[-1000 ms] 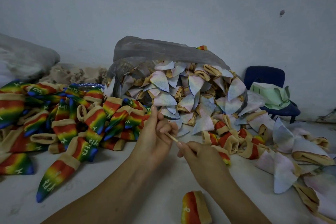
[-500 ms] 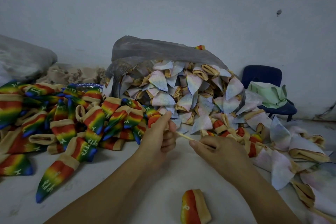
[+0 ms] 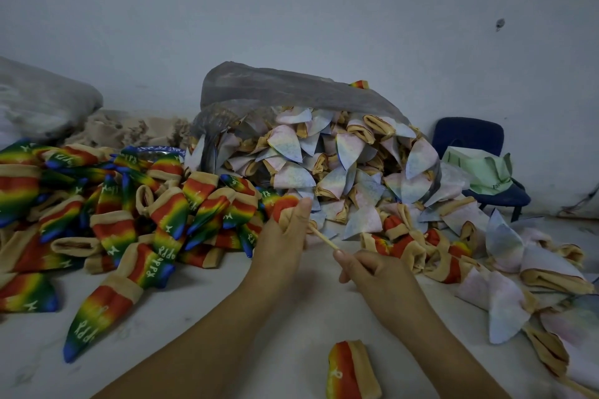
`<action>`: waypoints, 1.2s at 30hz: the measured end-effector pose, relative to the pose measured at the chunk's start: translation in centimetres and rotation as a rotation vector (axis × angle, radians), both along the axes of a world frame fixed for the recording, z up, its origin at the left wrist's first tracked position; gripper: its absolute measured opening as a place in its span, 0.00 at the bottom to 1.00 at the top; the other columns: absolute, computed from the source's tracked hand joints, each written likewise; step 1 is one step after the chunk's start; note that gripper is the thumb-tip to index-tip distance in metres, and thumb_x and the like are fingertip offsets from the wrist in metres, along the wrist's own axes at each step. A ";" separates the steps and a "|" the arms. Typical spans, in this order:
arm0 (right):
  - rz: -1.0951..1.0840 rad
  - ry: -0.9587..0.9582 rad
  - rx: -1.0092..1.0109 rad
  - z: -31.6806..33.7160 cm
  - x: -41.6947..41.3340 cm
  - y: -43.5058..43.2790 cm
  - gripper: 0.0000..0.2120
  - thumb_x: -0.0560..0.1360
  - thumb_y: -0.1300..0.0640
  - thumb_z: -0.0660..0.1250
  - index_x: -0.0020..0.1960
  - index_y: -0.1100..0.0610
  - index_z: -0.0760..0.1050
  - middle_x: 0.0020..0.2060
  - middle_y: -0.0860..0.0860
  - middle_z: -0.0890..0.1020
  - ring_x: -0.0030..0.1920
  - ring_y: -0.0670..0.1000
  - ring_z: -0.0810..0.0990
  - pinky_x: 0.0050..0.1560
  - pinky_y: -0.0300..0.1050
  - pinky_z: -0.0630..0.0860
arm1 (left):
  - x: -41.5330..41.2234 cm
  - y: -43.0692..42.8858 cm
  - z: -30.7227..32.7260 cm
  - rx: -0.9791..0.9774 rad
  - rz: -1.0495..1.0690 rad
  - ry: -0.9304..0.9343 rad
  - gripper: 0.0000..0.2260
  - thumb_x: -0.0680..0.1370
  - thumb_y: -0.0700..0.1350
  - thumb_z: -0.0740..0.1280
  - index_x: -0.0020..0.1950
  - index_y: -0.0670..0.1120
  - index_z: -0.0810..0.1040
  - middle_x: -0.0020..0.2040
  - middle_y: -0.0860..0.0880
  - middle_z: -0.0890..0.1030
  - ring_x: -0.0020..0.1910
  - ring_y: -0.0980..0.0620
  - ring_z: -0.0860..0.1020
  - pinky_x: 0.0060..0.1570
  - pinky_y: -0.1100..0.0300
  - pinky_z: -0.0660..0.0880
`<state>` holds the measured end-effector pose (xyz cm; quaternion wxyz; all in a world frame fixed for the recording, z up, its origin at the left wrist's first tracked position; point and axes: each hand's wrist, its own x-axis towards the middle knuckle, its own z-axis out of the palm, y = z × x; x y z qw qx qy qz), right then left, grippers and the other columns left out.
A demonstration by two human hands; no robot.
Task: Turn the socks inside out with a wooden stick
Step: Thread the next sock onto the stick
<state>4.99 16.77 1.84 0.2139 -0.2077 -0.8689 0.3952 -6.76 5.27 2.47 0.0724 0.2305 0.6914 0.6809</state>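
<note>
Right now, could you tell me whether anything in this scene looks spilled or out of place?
The grey plastic bag lies on its side, pale socks spilling from its mouth onto the floor. One rainbow sock sits alone atop the bag, apart from the rainbow pile.

— Where's the wooden stick (image 3: 322, 238)?
— Thin, pale, slanting up to the left. The right hand (image 3: 382, 278) pinches its lower end; the upper end runs into the held sock (image 3: 285, 204), bunched in the left hand (image 3: 285, 236).
— And that one?
— Red-orange, tan cuff, mostly hidden by fingers; possibly half turned, I can't tell.
— The others?
— Rainbow socks (image 3: 129, 204) heaped at left, pale socks (image 3: 340, 165) heaped behind, a lone sock (image 3: 351, 369) lying nearest.
</note>
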 end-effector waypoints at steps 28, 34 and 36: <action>0.000 -0.044 0.398 0.9 1.0 1.2 0.35 0.64 0.24 0.47 0.36 0.52 0.78 0.29 0.52 0.77 0.33 0.48 0.74 0.28 0.41 0.65 | -0.6 -0.5 0.5 0.078 0.010 -0.042 0.10 0.82 0.52 0.59 0.50 0.50 0.78 0.28 0.56 0.79 0.26 0.64 0.75 0.25 0.71 0.68; 0.031 0.028 0.070 0.8 0.6 -0.4 0.21 0.69 0.31 0.58 0.32 0.46 0.78 0.26 0.42 0.76 0.28 0.41 0.73 0.31 0.39 0.67 | 0.2 0.1 1.4 0.246 -0.008 -0.205 0.16 0.81 0.47 0.63 0.33 0.47 0.71 0.21 0.56 0.67 0.20 0.59 0.64 0.21 0.68 0.63; 0.034 0.038 0.013 0.6 0.2 -1.0 0.19 0.72 0.35 0.61 0.32 0.47 0.78 0.25 0.42 0.76 0.28 0.40 0.73 0.32 0.41 0.68 | 0.3 0.5 1.4 0.276 0.004 -0.201 0.18 0.81 0.48 0.62 0.31 0.47 0.68 0.22 0.56 0.65 0.21 0.59 0.63 0.23 0.66 0.63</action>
